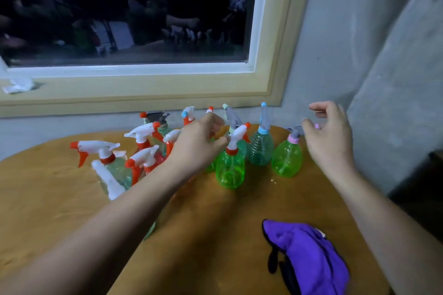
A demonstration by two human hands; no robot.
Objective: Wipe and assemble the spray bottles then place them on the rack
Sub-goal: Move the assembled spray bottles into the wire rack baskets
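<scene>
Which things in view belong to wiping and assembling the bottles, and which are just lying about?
Belongs to the job:
the spray bottles clustered on the wooden table
the purple cloth

Lying about:
the crumpled white paper on the windowsill

Translucent plastic spray bottles stand upright, crowded at the far side of the wooden table [48, 199]. They include a round green bottle with a white-and-red trigger [230, 170], a ribbed teal bottle with a grey-blue trigger [260, 148], a green bottle with a pink collar [286, 161], and clear and red bottles [115, 167] on the left. A crumpled purple cloth [309, 256] lies near the front right.
</scene>
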